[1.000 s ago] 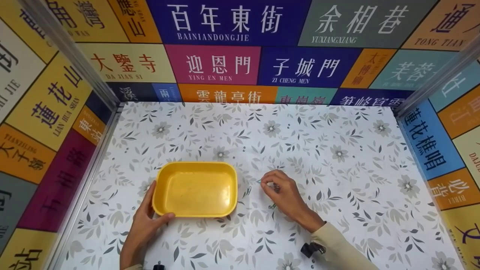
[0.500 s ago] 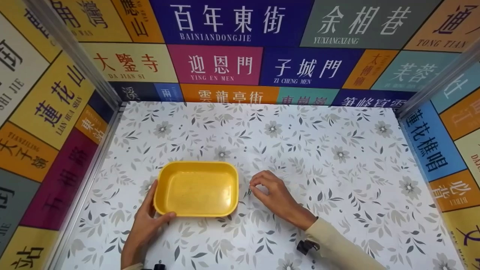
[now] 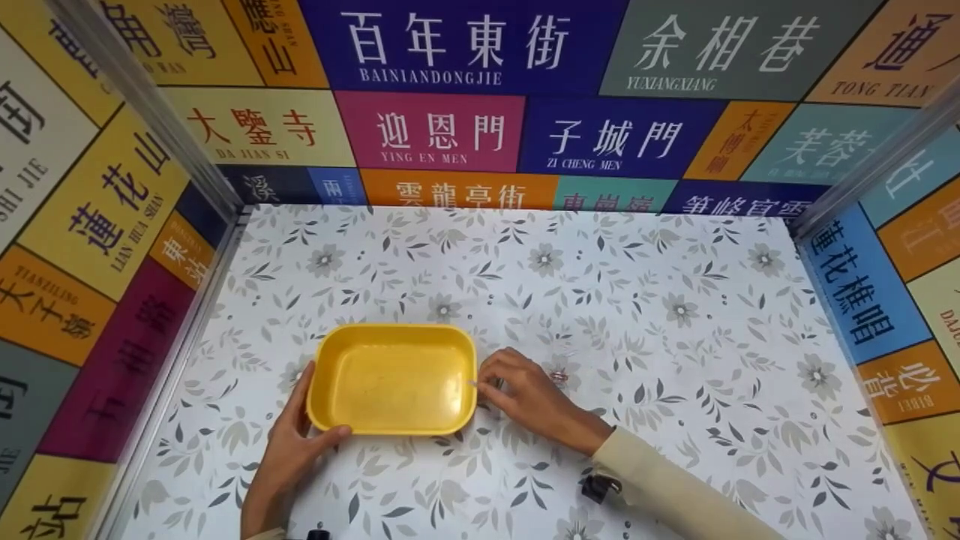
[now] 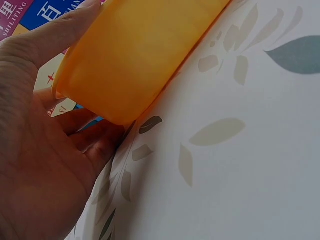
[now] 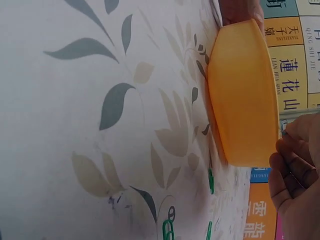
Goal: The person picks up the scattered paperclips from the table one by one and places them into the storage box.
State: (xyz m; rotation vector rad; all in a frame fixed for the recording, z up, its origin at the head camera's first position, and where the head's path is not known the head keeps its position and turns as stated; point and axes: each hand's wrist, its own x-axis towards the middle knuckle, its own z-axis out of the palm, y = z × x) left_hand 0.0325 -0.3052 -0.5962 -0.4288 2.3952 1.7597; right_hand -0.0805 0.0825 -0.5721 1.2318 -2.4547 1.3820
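A yellow plastic box (image 3: 397, 431), shallow and with rounded corners, stands upright on the table. My left hand (image 3: 289, 442) grips its near left corner, thumb at the front rim and fingers along the left side. In the left wrist view, the fingers of my left hand (image 4: 55, 150) bend around the end of the box (image 4: 135, 55). My right hand (image 3: 529, 397) is right at the box's right rim. Thumb and index finger pinch a paper clip (image 3: 472, 383), of which only a tip shows. From the right wrist view, the other fingers of my right hand (image 5: 300, 185) are curled.
Several green paper clips (image 5: 168, 227) lie on the table near the box in the right wrist view. A small reddish looped thing (image 3: 559, 375) lies behind my right wrist. The floral tablecloth (image 3: 675, 262) runs back to panels (image 3: 442, 127) with printed place names.
My right hand has moved left from the table to the box's right rim with the paper clip pinched. My left hand keeps its grip on the box, which stays in place.
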